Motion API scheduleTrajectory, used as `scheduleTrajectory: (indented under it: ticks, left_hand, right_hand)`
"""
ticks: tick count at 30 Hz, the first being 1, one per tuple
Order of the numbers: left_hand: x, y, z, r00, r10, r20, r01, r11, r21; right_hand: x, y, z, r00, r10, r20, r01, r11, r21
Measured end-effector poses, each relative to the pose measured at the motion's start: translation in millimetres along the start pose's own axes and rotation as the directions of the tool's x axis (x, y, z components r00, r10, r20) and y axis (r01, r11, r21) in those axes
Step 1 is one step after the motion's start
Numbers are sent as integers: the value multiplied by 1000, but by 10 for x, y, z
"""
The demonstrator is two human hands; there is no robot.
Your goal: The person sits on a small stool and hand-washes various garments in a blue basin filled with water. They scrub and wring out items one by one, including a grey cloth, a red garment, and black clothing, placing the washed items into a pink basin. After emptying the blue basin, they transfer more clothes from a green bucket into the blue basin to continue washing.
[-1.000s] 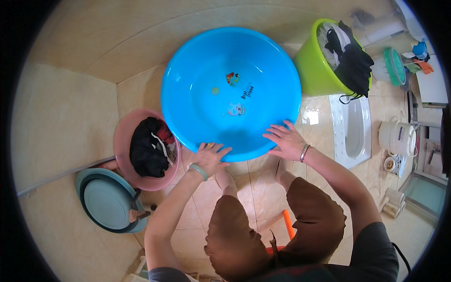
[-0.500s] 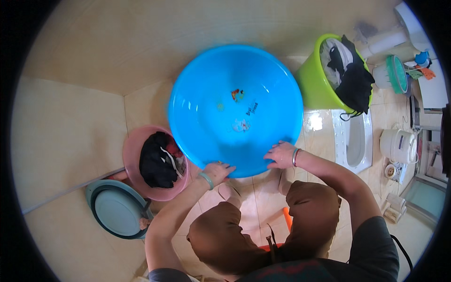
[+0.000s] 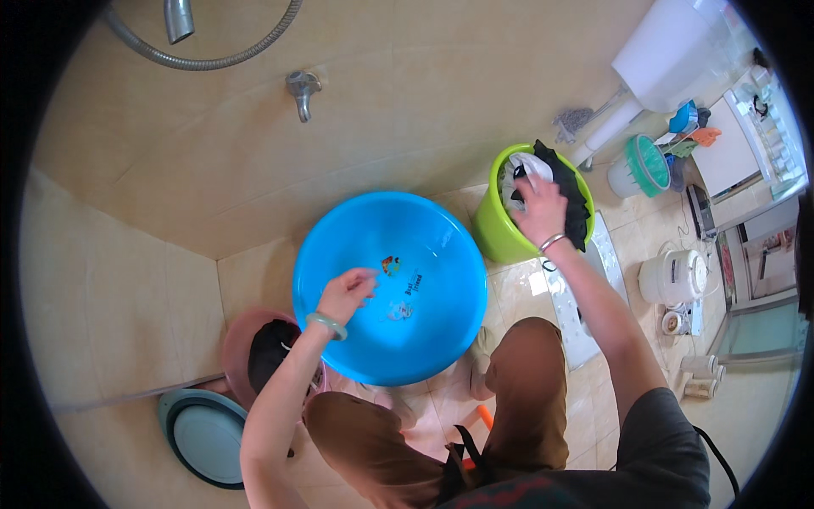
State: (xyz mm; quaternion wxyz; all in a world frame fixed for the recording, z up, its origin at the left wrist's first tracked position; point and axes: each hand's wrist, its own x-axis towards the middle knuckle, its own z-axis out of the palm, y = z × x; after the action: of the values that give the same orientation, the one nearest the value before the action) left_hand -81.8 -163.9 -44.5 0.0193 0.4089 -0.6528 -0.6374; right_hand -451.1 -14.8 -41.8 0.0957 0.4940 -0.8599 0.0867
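A large round blue basin with printed pictures on its bottom sits on the floor in front of me. My left hand is over the basin's left part, fingers loosely bent and slightly apart, holding nothing. To the right, a lime-green bucket is filled with dark and white clothes. Over them reaches my right hand, its fingers spread at the white and black cloth; whether the fingertips touch it is hard to tell.
A pink tub with dark clothes stands left of the basin, beside a grey-green folding basin. Behind the bucket lies a white squat toilet. A tap sticks out of the tiled wall. A white pail stands farther right.
Both hands have left the basin's near rim. The right moved to the clothes in the green bucket; the left rose over the basin. My view has tilted up, showing the wall taps.
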Motion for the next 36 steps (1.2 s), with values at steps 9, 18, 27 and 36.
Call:
scheduleTrajectory:
  ticks: [9, 18, 27, 36]
  left_hand:
    - [-147, 194, 1123, 976, -71, 208, 212, 554, -805]
    - [48, 50, 1253, 985, -130, 110, 165, 570, -805]
    - [-172, 592, 1233, 951, 82, 298, 207, 547, -811]
    - [-203, -206, 598, 956, 82, 282, 231, 384, -894]
  right_hand:
    - [-210, 1303, 375, 894, 436, -101, -385, 864, 325]
    - [92, 1421, -1121, 736, 635, -234, -206, 540, 816]
    - [-168, 237, -2432, 840, 263, -474, 363, 376, 853]
    - [-309, -1249, -1662, 982, 157, 107, -100, -54, 994]
